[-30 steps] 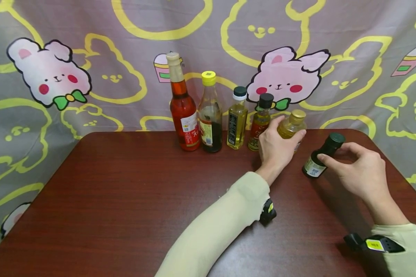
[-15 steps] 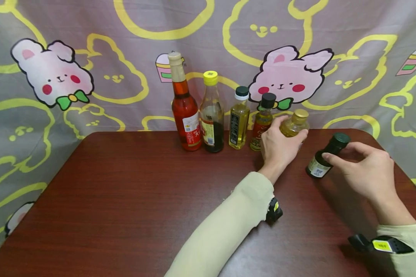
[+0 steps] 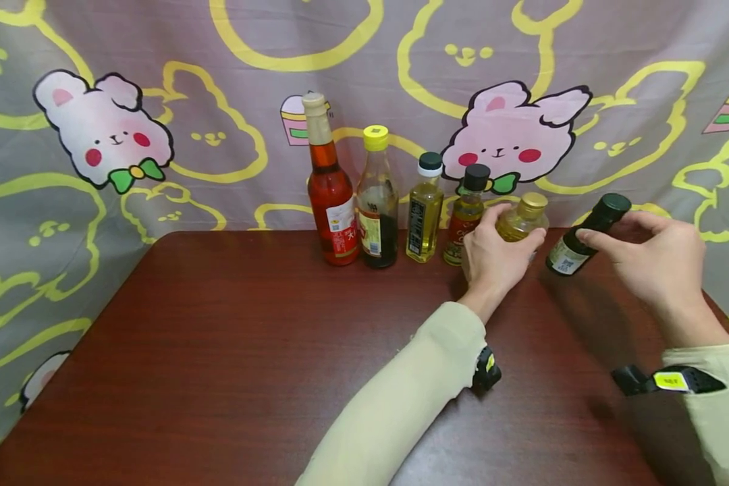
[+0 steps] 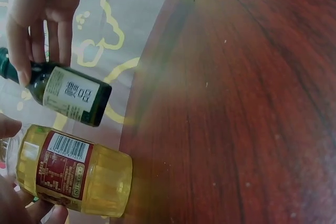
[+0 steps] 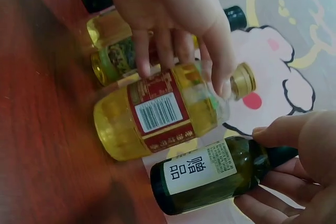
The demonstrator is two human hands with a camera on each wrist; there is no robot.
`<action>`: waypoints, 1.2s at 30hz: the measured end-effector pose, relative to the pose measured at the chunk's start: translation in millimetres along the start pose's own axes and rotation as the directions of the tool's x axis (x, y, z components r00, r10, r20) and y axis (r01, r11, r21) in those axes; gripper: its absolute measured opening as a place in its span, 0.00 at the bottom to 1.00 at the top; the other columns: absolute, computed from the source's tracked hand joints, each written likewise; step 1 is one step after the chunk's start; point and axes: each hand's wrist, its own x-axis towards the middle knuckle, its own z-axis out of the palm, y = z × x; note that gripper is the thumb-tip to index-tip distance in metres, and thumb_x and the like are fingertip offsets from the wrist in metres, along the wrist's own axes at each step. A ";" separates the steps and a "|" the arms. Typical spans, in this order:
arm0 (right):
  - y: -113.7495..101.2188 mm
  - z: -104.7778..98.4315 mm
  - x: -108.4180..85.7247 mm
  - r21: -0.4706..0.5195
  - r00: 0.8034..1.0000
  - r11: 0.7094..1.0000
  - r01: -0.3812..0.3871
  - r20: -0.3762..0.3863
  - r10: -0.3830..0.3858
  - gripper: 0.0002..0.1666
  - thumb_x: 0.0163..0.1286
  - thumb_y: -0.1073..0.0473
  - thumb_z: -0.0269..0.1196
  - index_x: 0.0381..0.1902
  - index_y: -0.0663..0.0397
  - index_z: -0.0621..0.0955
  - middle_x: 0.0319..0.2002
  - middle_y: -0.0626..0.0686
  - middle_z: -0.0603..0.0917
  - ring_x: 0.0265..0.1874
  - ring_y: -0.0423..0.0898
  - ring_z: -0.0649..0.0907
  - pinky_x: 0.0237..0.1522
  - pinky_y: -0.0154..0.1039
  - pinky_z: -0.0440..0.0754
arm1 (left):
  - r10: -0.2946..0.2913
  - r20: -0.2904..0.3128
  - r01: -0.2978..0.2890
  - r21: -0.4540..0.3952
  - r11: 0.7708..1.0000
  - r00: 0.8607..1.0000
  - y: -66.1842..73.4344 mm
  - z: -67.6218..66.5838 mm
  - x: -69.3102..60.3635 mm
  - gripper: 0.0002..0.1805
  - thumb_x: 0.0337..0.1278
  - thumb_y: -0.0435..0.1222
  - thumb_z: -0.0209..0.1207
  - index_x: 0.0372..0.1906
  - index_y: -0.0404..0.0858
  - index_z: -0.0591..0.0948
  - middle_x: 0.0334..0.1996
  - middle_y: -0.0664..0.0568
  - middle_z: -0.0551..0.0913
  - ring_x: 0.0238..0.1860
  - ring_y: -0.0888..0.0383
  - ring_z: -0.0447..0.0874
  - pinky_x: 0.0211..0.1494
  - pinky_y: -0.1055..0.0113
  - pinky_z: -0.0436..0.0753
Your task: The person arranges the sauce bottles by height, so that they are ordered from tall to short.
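My left hand (image 3: 498, 260) grips the upper part of a gold-capped bottle of yellow oil (image 3: 525, 219), which stands on the table at the right end of a row. Its red barcode label (image 5: 157, 111) faces the right wrist camera. My right hand (image 3: 659, 270) pinches a small dark green bottle (image 3: 574, 253) by the neck between thumb and fingers. That bottle is tilted, its cap leaning right, and appears raised off the table just right of the oil bottle. A pale label (image 4: 73, 93) shows on it in the left wrist view.
Left of my hand stand a black-capped bottle with a red label (image 3: 462, 229), a square oil bottle (image 3: 425, 223), a yellow-capped bottle of dark sauce (image 3: 378, 216) and a tall red bottle (image 3: 333, 209). Behind the brown table (image 3: 249, 351) hangs a patterned cloth (image 3: 219, 40).
My right hand has moved the dark green bottle away from me, up beside the gold-capped bottle. My left hand keeps its grip. The head view has shifted slightly left.
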 end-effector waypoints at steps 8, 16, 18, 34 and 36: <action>4.1 12.2 23.4 -0.014 0.998 1.000 -0.010 0.066 0.011 0.36 0.65 0.36 0.73 0.54 0.62 0.87 0.19 0.11 0.65 0.36 0.21 0.65 0.39 0.34 0.68 | 0.004 0.003 -0.004 -0.004 1.000 1.000 0.3 -0.2 0.0 0.29 0.54 0.58 0.76 0.61 0.64 0.82 0.49 0.66 0.90 0.52 0.64 0.85 0.50 0.68 0.83; 13.9 26.3 27.3 -0.015 0.993 0.998 -0.065 0.101 0.066 0.37 0.67 0.37 0.73 0.58 0.63 0.87 0.16 0.13 0.66 0.38 0.27 0.69 0.33 0.31 0.72 | -0.010 0.004 0.010 0.013 1.000 1.000 -0.6 -0.5 -1.1 0.29 0.53 0.59 0.76 0.61 0.66 0.82 0.49 0.65 0.90 0.51 0.63 0.85 0.47 0.67 0.83; 14.7 26.2 27.3 -0.020 0.992 0.997 -0.073 0.104 0.074 0.37 0.67 0.36 0.72 0.58 0.62 0.87 0.15 0.12 0.66 0.38 0.27 0.69 0.33 0.29 0.72 | -0.006 0.007 0.006 0.012 1.000 1.000 0.0 -0.4 -1.5 0.29 0.53 0.59 0.76 0.61 0.66 0.82 0.49 0.65 0.90 0.51 0.63 0.85 0.47 0.67 0.83; 21.3 31.7 18.6 0.024 0.978 0.984 -0.176 0.120 0.172 0.41 0.66 0.30 0.69 0.61 0.57 0.85 0.16 0.14 0.68 0.35 0.29 0.72 0.33 0.30 0.73 | -0.021 0.004 0.021 0.017 1.000 1.000 2.4 0.3 -4.3 0.30 0.53 0.59 0.76 0.63 0.66 0.82 0.53 0.63 0.90 0.53 0.61 0.87 0.50 0.64 0.85; 21.0 32.6 17.7 0.035 0.975 0.982 -0.188 0.130 0.182 0.42 0.66 0.30 0.69 0.63 0.57 0.84 0.17 0.15 0.69 0.33 0.26 0.73 0.33 0.29 0.74 | -0.030 -0.001 0.030 0.018 0.999 1.000 2.3 0.2 -4.3 0.30 0.53 0.59 0.76 0.63 0.66 0.82 0.53 0.63 0.90 0.54 0.60 0.87 0.50 0.63 0.85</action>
